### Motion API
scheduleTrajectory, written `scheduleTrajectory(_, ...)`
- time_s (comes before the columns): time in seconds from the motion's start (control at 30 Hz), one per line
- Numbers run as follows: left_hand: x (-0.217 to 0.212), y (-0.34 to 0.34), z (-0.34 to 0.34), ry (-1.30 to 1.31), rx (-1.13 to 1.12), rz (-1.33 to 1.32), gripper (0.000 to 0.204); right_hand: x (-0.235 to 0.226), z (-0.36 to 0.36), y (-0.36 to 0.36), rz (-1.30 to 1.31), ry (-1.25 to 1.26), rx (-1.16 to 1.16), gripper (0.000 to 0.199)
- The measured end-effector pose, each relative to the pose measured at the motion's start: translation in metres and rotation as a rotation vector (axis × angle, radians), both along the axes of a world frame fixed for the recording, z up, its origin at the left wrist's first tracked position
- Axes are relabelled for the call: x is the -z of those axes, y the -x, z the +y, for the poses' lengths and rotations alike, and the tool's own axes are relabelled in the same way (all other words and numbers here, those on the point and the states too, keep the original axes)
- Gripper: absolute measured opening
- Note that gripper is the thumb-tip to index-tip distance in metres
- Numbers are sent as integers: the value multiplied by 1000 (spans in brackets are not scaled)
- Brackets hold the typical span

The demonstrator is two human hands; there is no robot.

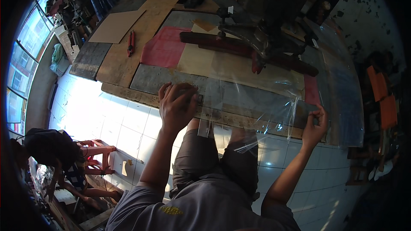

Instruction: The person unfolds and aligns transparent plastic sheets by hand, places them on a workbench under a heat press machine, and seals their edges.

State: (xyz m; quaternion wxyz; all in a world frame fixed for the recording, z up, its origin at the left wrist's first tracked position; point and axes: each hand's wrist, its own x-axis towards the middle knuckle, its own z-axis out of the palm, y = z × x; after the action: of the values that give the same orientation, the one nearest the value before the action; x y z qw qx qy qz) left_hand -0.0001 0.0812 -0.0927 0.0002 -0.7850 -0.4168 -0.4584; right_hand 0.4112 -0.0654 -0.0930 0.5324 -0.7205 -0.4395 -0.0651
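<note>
one clear film (265, 108) partly spread over counter (114, 69), front edge not yet flat | left hand (177, 104), 9 o'clock: bent, hold unclear | right hand (316, 122), 3 o'clock: pinching film

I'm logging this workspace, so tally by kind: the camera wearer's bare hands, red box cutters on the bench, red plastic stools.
Bare hands: 2, left hand and right hand, beside clear plastic film
Red box cutter: 1
Red plastic stool: 1
Total: 4
</note>
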Motion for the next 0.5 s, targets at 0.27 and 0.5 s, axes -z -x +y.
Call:
scheduleTrajectory(0.27, -2, -1, -2, 33, 7, -11, 16, 2, -1, 0, 72, 10, 11, 33)
scheduleTrajectory(0.5, 1, -1, 0, 4, -5, -1, 13, 3, 1, 1, 194, -45, -22, 31)
